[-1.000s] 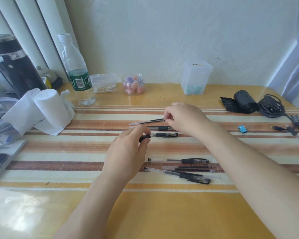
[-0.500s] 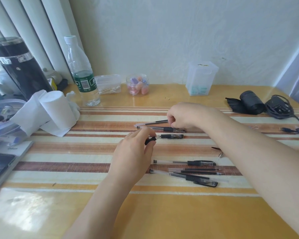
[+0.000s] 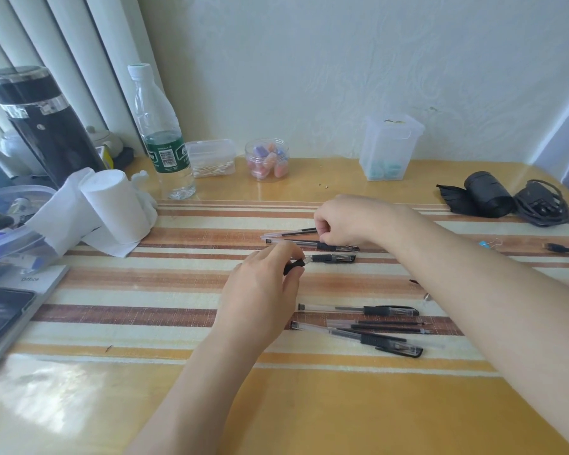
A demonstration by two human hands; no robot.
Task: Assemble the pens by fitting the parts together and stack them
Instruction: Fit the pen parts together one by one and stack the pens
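Left hand (image 3: 260, 290): thumb and fingertips pinch a short black piece (image 3: 294, 267), which meets the clear end of a capped pen part (image 3: 334, 258) lying on the striped mat (image 3: 178, 290).
Right hand (image 3: 349, 221): curled fingers pinch the far pen (image 3: 296, 243). A loose refill (image 3: 289, 232) runs under the knuckles.
Near pens (image 3: 375, 311): two, with refills (image 3: 391, 326) between.
Open room: bare yellow table (image 3: 309, 405) nearest, and the mat's left half.
Far edge: jar (image 3: 267, 159) of pastel pieces, tub (image 3: 390, 147) holding pale blue items, shallow box (image 3: 214, 157) of sticks.

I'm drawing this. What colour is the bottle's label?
Dark green label, seen in the head view.
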